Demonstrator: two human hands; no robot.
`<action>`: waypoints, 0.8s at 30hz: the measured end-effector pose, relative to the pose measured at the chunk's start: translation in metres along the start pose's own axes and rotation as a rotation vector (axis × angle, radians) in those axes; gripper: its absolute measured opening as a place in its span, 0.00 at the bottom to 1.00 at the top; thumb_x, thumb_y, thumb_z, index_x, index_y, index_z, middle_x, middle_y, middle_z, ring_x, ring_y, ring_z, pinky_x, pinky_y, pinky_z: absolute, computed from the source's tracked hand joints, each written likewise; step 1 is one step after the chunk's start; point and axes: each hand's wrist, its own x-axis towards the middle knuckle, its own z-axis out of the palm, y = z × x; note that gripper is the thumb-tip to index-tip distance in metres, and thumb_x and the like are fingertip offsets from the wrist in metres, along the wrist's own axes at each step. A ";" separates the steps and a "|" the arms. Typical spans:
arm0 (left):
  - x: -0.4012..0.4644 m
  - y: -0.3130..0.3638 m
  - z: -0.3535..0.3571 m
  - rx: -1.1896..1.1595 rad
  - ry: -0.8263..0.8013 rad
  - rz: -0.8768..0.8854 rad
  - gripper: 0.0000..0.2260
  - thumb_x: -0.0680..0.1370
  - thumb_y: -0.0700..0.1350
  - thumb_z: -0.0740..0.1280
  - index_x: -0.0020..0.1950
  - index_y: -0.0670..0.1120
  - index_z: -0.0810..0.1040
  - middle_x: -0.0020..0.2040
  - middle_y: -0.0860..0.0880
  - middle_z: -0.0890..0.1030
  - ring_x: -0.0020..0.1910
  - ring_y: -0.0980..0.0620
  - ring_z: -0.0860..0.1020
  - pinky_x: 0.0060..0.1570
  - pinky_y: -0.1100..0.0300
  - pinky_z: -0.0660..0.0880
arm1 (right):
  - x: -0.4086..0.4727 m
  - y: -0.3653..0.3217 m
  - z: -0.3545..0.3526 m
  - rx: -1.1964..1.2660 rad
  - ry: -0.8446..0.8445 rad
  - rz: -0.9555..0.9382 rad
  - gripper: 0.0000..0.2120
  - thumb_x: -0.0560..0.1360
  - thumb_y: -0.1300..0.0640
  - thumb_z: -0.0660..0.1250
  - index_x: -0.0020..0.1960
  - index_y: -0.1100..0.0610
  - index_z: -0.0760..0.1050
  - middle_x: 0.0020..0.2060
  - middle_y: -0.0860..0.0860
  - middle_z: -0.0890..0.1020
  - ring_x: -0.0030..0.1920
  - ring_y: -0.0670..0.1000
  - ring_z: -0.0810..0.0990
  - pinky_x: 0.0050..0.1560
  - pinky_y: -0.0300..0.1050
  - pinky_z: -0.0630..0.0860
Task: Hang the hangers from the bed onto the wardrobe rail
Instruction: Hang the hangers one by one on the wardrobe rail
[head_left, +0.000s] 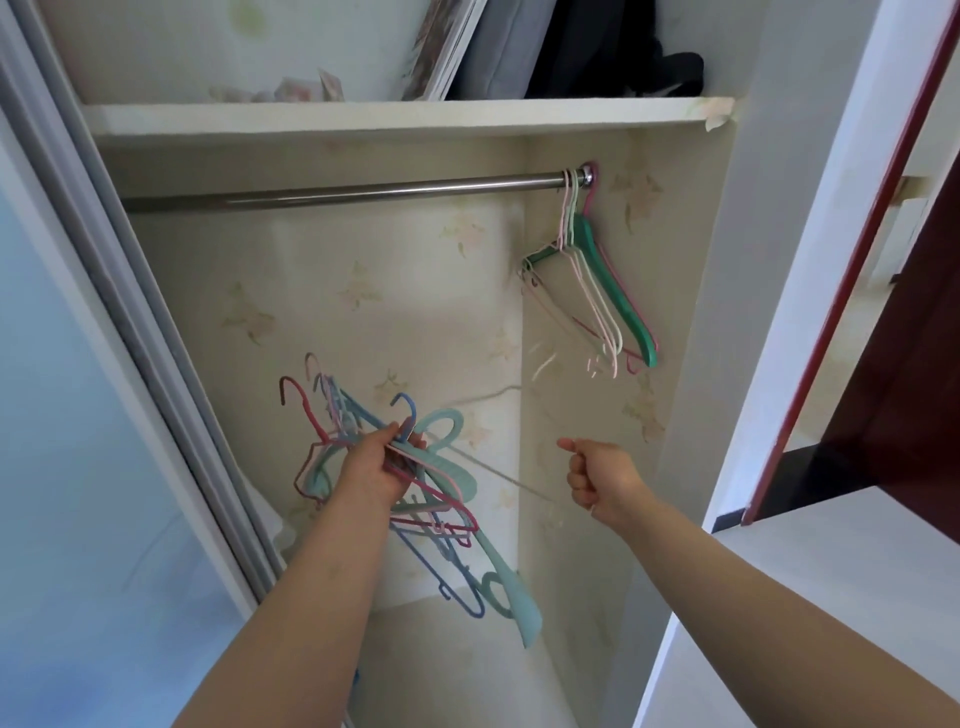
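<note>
Now | left hand (375, 467) grips hanger bunch (415, 499) (uncountable) | right hand (597, 480) fisted

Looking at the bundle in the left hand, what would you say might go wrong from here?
1. The left hand grips a tangled bundle of hangers with hooks crossing; pulling one free might drag others out and drop them.
2. The right hand seems to pinch a thin pale hanger, blurred; it may snag in the bundle before reaching the rail.
</note>
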 end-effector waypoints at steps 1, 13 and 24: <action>0.000 0.001 -0.001 -0.003 -0.003 -0.008 0.09 0.81 0.40 0.61 0.42 0.39 0.74 0.38 0.44 0.79 0.33 0.50 0.78 0.31 0.60 0.78 | -0.004 -0.003 0.006 -0.129 -0.020 -0.029 0.11 0.80 0.63 0.53 0.57 0.60 0.71 0.24 0.49 0.63 0.19 0.45 0.58 0.19 0.33 0.52; -0.018 0.013 0.015 0.003 -0.130 -0.017 0.06 0.79 0.41 0.65 0.42 0.44 0.75 0.33 0.44 0.84 0.40 0.51 0.80 0.37 0.54 0.81 | -0.015 -0.138 0.063 -0.729 0.253 -0.851 0.13 0.81 0.62 0.52 0.54 0.67 0.73 0.40 0.63 0.75 0.40 0.59 0.74 0.39 0.47 0.67; -0.026 0.015 0.026 0.083 -0.197 -0.029 0.07 0.80 0.43 0.64 0.43 0.43 0.76 0.35 0.42 0.84 0.30 0.49 0.83 0.31 0.56 0.80 | 0.021 -0.146 0.039 -0.709 0.383 -0.658 0.18 0.80 0.62 0.52 0.69 0.60 0.64 0.60 0.62 0.76 0.59 0.62 0.75 0.49 0.43 0.67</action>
